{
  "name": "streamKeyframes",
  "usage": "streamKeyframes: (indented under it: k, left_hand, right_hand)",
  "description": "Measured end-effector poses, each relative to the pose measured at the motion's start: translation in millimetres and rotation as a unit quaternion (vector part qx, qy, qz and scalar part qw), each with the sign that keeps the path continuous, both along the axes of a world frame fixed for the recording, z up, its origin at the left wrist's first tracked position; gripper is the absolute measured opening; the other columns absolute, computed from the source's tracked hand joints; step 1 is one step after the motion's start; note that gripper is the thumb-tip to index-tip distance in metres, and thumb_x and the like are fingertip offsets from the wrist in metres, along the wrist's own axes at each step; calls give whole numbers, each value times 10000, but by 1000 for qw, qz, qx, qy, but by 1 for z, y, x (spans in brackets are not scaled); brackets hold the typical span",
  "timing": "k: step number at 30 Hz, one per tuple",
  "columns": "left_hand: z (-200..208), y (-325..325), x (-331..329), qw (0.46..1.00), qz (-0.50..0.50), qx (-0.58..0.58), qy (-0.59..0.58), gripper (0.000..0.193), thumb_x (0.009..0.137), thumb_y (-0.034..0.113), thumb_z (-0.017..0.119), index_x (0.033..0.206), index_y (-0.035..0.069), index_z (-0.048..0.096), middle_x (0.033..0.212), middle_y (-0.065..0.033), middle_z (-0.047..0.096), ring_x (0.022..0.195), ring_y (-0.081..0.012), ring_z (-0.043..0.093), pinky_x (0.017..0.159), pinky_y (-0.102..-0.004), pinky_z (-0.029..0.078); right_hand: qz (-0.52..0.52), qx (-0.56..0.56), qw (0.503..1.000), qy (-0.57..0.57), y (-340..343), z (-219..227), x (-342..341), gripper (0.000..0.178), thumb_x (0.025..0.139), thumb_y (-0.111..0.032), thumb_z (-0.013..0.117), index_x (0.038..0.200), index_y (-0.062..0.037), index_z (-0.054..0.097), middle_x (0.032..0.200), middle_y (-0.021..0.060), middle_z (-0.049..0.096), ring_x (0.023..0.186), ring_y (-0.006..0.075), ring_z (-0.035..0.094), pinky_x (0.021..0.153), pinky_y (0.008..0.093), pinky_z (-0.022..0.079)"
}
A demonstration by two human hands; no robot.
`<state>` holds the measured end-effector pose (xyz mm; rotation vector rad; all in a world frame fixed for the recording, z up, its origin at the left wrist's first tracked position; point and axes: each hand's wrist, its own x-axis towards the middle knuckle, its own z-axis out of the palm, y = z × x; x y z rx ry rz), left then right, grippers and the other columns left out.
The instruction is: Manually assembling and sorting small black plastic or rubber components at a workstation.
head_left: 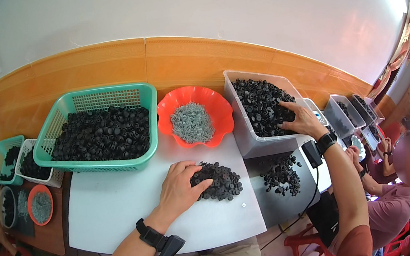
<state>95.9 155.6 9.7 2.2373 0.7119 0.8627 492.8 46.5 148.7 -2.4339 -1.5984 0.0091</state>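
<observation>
Item: small black moulded caps, ring-shaped and ribbed, probably hard plastic. Judged light, stiff and unbreakable singly, but loose and prone to roll or scatter, so gather them by the handful with cupped fingers rather than pinching one.

Locations: a near pile of caps [218, 180] on the white board [116, 205]; a second loose pile [281, 174] to its right on the grey surface; bulk stock in the clear plastic bin [249, 140] far right and the green mesh basket [99, 167] far left.

Your left hand [181, 187] lies spread over the near pile's left edge, fingers curled, clasping nothing firmly. Your right hand [300, 120] rests palm down in the bin, fingers splayed among caps.

Also: a scalloped orange bowl [218, 107], glossy, holding thin grey metal pins [191, 122], between basket and bin.
</observation>
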Motion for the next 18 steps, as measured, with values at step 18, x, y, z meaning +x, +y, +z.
streamKeyframes:
  k: [18]
  left_hand:
    - [-9, 1, 1, 999, -1, 10, -42, 465, 885, 372, 784, 1135, -14, 717, 1236, -176, 654, 1177, -354, 601, 1022, -438, 490]
  right_hand:
    - [167, 273, 947, 2, -53, -82, -203, 508, 739, -118, 884, 1185, -12, 666, 1314, 193, 610, 1217, 415, 588, 1016, 471, 509]
